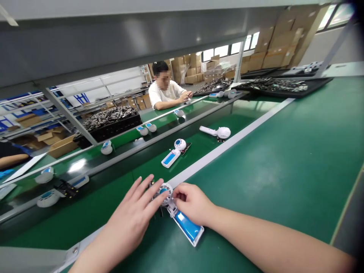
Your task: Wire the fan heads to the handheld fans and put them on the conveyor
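Note:
A white handheld fan [186, 226] lies tilted across the edge of the green bench, its handle open over a blue battery-like block. My left hand [136, 210] reaches over the round fan head [165, 192] with fingers stretched and apart; its index finger lies on or just above the head. My right hand [192, 203] has curled fingers gripping the fan where head and handle meet. The fingertips of the right hand are partly hidden. Some dark parts show beside the head, behind my left fingers.
On the green conveyor, another open fan [170, 157] and a white fan [217, 131] lie beyond my hands. More fan pieces [48, 198] sit along the far rail. A person [167, 91] works opposite. Black trays [273, 87] hold metallic parts. A grey shelf [127, 38] overhangs the line.

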`<state>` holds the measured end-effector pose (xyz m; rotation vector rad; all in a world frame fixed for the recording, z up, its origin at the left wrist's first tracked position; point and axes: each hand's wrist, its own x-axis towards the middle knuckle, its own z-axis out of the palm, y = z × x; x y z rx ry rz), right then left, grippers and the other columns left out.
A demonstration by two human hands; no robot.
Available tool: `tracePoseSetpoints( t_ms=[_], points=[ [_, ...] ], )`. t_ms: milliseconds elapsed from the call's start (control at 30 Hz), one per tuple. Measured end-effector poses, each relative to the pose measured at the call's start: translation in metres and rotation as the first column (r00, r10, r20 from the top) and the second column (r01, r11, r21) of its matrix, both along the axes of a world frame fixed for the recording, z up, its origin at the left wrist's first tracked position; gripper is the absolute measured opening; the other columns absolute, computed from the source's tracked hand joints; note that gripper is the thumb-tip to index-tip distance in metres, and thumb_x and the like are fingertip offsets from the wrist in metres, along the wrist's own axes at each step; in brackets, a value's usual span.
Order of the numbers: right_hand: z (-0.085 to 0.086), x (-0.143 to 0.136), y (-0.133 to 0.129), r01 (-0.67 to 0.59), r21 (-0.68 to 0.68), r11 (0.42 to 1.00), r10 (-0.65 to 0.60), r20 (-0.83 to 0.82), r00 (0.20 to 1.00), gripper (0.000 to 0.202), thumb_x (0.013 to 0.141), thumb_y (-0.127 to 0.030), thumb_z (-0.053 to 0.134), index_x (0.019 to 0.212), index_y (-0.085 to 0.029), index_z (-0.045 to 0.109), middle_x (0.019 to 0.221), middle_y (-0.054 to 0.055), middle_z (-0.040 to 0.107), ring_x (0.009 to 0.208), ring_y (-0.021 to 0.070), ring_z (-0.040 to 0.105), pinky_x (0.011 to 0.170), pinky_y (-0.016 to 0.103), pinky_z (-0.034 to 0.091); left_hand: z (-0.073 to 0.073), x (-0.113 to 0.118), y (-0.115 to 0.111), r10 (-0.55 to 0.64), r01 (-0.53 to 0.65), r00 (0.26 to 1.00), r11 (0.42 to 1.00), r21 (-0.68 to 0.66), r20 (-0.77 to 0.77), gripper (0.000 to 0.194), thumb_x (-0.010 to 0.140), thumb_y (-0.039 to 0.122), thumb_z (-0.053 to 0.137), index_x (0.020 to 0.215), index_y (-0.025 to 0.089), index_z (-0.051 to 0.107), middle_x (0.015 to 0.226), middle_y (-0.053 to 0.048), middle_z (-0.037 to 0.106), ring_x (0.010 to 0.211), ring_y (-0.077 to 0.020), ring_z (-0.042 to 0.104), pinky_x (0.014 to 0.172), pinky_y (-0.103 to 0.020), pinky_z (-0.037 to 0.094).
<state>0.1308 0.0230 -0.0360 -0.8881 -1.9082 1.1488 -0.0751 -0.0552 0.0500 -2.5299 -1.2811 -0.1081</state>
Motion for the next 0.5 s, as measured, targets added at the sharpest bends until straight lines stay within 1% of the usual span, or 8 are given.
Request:
tracePoseSetpoints(
  t_ms=[33, 100, 200, 267, 367, 433, 467, 500],
  points=[
    [0.0, 0.0, 0.0, 0.008, -0.005, 1.0, -0.008, -0.013, 1.0, 0.015, 0.072, -0.008, 0.056, 0.075, -0.019, 0.066, 0.076, -0.001, 0.064, 0.071, 0.013, 0.06, 0.064, 0.022, 0.045, -0.006, -0.003, 0.004, -0.072, 0.071, 0.996, 0.997, -0.01, -0.056, 0.066, 0.085, 0.002, 0.046, 0.145, 0.028, 0.043, 0.153, -0.004, 0.041, 0.145, -0.0327, 0.028, 0.114, -0.06, 0.028],
    [0.0, 0.0, 0.0, 0.007, -0.024, 1.0, -0.007, -0.022, 1.0, 0.013, 0.073, -0.01, 0.057, 0.074, -0.019, 0.066, 0.077, -0.001, 0.065, 0.071, 0.013, 0.061, 0.064, 0.022, 0.045, -0.021, -0.01, 0.011, -0.138, 0.138, 0.987, 0.99, -0.013, -0.083, 0.063, 0.088, 0.004, 0.045, 0.147, 0.024, 0.038, 0.151, -0.006, 0.045, 0.144, -0.0307, 0.031, 0.114, -0.06, 0.029],
    [-0.001, -0.001, -0.001, -0.026, -0.037, 0.999, 0.026, -0.002, 1.0, 0.01, 0.073, -0.012, 0.058, 0.072, -0.019, 0.065, 0.076, -0.001, 0.065, 0.07, 0.013, 0.061, 0.063, 0.022, 0.045, -0.042, -0.024, 0.014, -0.143, 0.142, 0.99, 0.989, 0.026, 0.006, 0.054, 0.092, 0.011, 0.049, 0.145, 0.019, 0.041, 0.146, -0.01, 0.051, 0.138, -0.0265, 0.042, 0.114, -0.054, 0.034],
    [-0.002, -0.001, 0.0, -0.043, -0.042, 0.998, 0.043, 0.004, 0.999, 0.01, 0.071, -0.012, 0.059, 0.072, -0.019, 0.065, 0.075, -0.002, 0.064, 0.07, 0.0131, 0.06, 0.063, 0.022, 0.045, -0.051, -0.031, 0.01, -0.112, 0.112, 0.992, 0.994, 0.019, 0.049, 0.051, 0.093, 0.015, 0.051, 0.143, 0.02, 0.042, 0.146, -0.012, 0.05, 0.135, -0.0246, 0.046, 0.113, -0.051, 0.037],
    [-0.003, 0.0, 0.0, -0.039, -0.067, 0.997, 0.04, 0.016, 0.999, 0.008, 0.07, -0.013, 0.059, 0.071, -0.019, 0.064, 0.074, -0.002, 0.065, 0.07, 0.0135, 0.06, 0.062, 0.022, 0.045, -0.055, -0.036, 0.005, -0.057, 0.06, 0.997, 0.997, -0.044, 0.055, 0.054, 0.093, 0.029, 0.057, 0.144, 0.023, 0.043, 0.151, -0.014, 0.042, 0.135, -0.0299, 0.044, 0.107, -0.051, 0.044],
    [-0.003, 0.0, 0.0, -0.035, -0.071, 0.997, 0.037, 0.036, 0.999, 0.007, 0.069, -0.013, 0.059, 0.07, -0.02, 0.063, 0.073, -0.002, 0.065, 0.069, 0.0138, 0.06, 0.061, 0.022, 0.044, -0.055, -0.038, 0.004, -0.024, 0.031, 0.997, 0.995, -0.099, 0.074, 0.066, 0.087, 0.045, 0.063, 0.146, 0.025, 0.04, 0.153, -0.017, 0.038, 0.132, -0.0348, 0.047, 0.099, -0.05, 0.05],
    [-0.003, 0.001, 0.0, -0.038, -0.069, 0.997, 0.041, 0.047, 0.998, 0.007, 0.069, -0.014, 0.059, 0.069, -0.02, 0.063, 0.073, -0.002, 0.065, 0.068, 0.0139, 0.059, 0.061, 0.022, 0.044, -0.055, -0.038, 0.004, -0.012, 0.024, 0.995, 0.992, -0.126, 0.096, 0.073, 0.084, 0.051, 0.065, 0.147, 0.026, 0.038, 0.15, -0.018, 0.042, 0.126, -0.0351, 0.052, 0.094, -0.049, 0.053],
    [-0.004, 0.001, 0.0, -0.041, -0.069, 0.997, 0.045, 0.056, 0.997, 0.007, 0.069, -0.014, 0.059, 0.069, -0.02, 0.063, 0.072, -0.002, 0.064, 0.068, 0.0139, 0.059, 0.06, 0.023, 0.044, -0.055, -0.039, 0.004, 0.001, 0.018, 0.993, 0.988, -0.151, 0.119, 0.076, 0.083, 0.053, 0.066, 0.148, 0.027, 0.036, 0.143, -0.018, 0.049, 0.118, -0.0334, 0.058, 0.09, -0.047, 0.054]
  ],
)
